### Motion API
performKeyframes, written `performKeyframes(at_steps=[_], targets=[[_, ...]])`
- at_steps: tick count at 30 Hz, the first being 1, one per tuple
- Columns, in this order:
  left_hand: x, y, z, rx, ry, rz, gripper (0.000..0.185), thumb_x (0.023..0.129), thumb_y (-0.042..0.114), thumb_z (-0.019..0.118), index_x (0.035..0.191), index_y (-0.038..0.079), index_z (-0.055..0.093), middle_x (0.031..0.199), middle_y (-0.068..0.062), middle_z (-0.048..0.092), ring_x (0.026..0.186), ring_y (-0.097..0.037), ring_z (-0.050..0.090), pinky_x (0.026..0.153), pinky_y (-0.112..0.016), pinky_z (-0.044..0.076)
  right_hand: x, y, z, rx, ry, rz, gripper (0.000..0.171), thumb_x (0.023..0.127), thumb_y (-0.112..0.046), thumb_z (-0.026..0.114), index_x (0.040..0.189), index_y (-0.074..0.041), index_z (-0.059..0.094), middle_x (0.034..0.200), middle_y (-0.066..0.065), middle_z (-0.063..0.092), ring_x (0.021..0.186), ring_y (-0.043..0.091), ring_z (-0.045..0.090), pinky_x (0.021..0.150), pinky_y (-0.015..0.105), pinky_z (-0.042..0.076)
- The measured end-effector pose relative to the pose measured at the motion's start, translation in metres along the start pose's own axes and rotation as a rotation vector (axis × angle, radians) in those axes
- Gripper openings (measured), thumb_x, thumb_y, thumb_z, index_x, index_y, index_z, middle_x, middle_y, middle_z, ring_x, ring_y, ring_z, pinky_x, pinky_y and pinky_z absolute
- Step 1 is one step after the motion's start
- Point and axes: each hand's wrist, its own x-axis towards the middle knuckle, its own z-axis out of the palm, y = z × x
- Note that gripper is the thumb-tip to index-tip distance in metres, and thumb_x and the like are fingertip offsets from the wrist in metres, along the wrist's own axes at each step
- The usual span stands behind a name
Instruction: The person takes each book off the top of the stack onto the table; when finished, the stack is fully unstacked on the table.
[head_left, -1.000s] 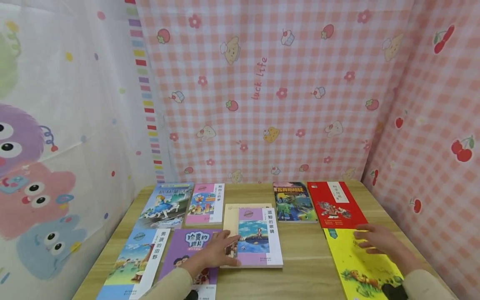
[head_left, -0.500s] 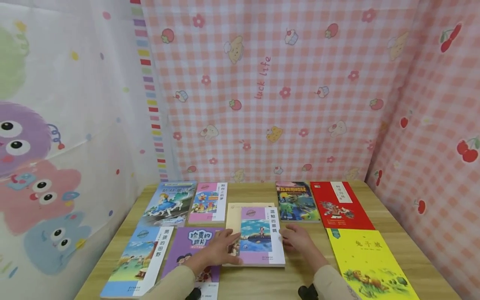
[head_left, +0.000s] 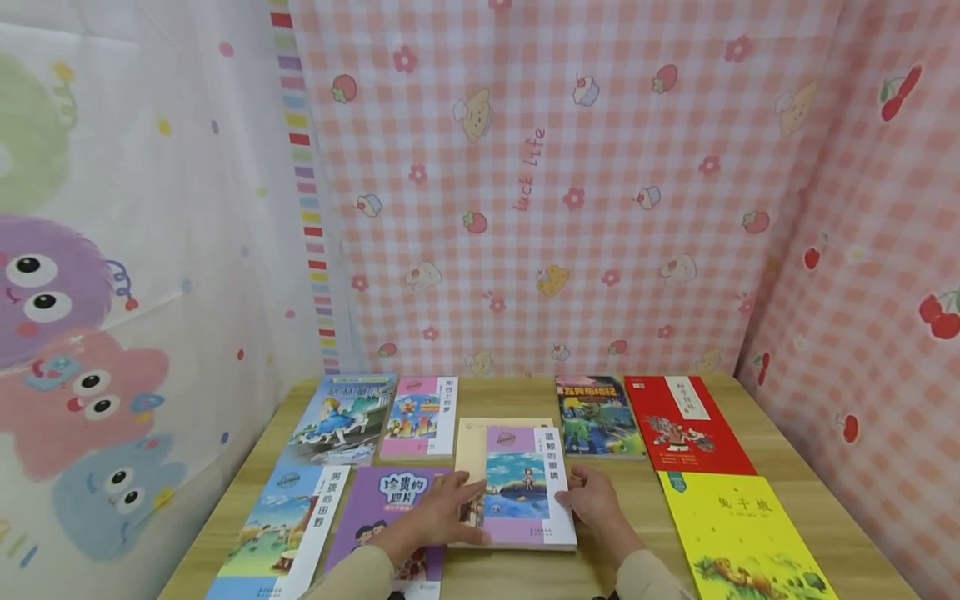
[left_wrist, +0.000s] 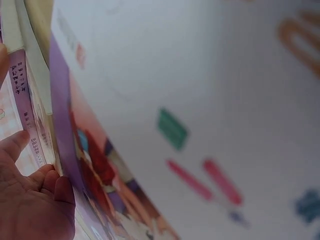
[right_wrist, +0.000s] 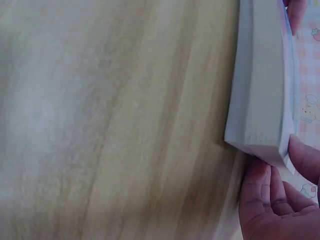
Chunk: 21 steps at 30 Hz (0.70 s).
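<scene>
A lilac-and-white book (head_left: 517, 483) with a blue sea picture lies on a beige book (head_left: 470, 450) at the table's middle. The left hand (head_left: 438, 517) holds this pair at the left side, its thumb at the near corner. In the left wrist view its index finger touches the lilac spine (left_wrist: 22, 92) and the other fingers bend against the beige one. On the other side, the right hand (head_left: 596, 504) pinches the right edge. The right wrist view shows its thumb (right_wrist: 304, 157) on the cover and fingers at the edge below.
On the left lie a blue-white book (head_left: 273, 533), a purple book (head_left: 360, 508) under the left forearm, a book with a girl (head_left: 341, 417) and a pink book (head_left: 416, 417). Right are a dinosaur book (head_left: 600, 417), a red book (head_left: 686, 425) and a yellow book (head_left: 742, 533). Curtains surround the wooden table.
The right hand has moved left from over the yellow book to the lilac book's right edge and now pinches it. The left hand stays at the pair's left side.
</scene>
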Motion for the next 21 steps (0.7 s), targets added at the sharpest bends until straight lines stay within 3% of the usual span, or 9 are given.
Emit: performKeyframes(at_steps=[5,10,15,21], targets=[[0.002,-0.002,0.001,0.050,0.002,0.003,0.086,0.079,0.045,0.081,0.149,0.011,0.046,0.156,-0.024,0.027,0.141,-0.048,0.022,0.107,-0.069,0.025,-0.001,-0.001,-0.003,0.010,-0.048,0.011,0.056,0.084,0.013,0.065,0.135,0.018,0.045,0.126,0.034,0.056,0.108,0.040,0.061,0.088,0.047,0.054],[0.005,-0.003,0.001,0.117,-0.002,0.013,0.084,0.079,0.045,0.081,0.146,0.006,0.049,0.155,-0.022,0.030,0.140,-0.046,0.026,0.109,-0.066,0.027,0.001,-0.004,-0.009,0.039,-0.104,0.083,0.053,0.087,0.011,0.061,0.138,0.013,0.047,0.113,0.025,0.065,0.091,0.029,0.064,0.075,0.041,0.057],[0.007,-0.005,0.001,0.181,-0.006,0.008,0.086,0.075,0.045,0.084,0.144,0.006,0.051,0.154,-0.022,0.032,0.138,-0.045,0.029,0.109,-0.064,0.028,0.004,-0.004,-0.016,0.085,-0.123,0.135,0.057,0.090,0.007,0.060,0.144,0.006,0.044,0.117,0.024,0.064,0.089,0.028,0.064,0.071,0.039,0.056],[0.003,0.001,0.000,0.229,-0.006,0.016,0.089,0.072,0.042,0.086,0.145,0.007,0.050,0.154,-0.021,0.032,0.137,-0.043,0.031,0.109,-0.063,0.029,0.004,0.000,-0.029,0.074,-0.160,0.120,0.056,0.092,0.002,0.059,0.146,0.004,0.043,0.117,0.023,0.064,0.088,0.027,0.064,0.072,0.041,0.057]])
